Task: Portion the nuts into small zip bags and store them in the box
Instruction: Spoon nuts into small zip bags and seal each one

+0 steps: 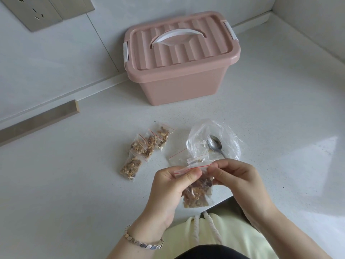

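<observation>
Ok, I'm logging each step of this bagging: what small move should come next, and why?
Probably pinch along the red zip strip to seal it: the left hand and right hand both pinch the top of a small bag already holding nuts, like the filled bags lying on the counter. The box has its lid on.

Soft, even, bright light fills the scene, with a pale glare patch on the countertop (pixel 308 156) at right. Shadows are faint; straight edges bow from wide-angle distortion.
</observation>
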`<state>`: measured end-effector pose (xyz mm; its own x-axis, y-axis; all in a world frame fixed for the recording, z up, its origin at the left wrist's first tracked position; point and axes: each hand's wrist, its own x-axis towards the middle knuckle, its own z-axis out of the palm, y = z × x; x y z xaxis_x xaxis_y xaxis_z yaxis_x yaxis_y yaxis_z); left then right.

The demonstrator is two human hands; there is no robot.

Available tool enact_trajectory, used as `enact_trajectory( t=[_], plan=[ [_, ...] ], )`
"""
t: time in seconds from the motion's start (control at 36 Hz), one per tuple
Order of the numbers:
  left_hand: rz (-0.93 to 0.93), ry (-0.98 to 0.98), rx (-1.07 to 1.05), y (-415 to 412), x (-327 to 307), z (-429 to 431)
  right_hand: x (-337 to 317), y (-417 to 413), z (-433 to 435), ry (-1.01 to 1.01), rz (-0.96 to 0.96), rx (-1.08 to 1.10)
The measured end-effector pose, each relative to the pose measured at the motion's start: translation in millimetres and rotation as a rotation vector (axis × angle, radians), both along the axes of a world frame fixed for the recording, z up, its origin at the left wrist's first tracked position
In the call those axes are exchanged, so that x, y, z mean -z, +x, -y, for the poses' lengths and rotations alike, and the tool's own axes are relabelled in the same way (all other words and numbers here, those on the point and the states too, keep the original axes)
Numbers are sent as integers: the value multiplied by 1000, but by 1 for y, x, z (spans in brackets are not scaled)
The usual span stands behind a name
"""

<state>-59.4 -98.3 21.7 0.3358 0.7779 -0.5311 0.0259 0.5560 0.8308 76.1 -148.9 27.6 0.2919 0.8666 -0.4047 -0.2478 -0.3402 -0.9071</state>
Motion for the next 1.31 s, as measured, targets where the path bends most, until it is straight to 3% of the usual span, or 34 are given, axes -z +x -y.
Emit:
enact_trajectory(
  t=[0.36,0.61,1.06,1.31],
  plan=[
    [-1,8,74,1,-2,-1,-2,2,0,39,99,-53],
    [94,47,-113,3,-3,-1,1,6,2,45,97,68],
    [-34,390,-96,0,3,5,-3,5,3,68,58,76],
    [-25,349,-42,-1,0,1,-2,5,4,84,111,68]
  ],
)
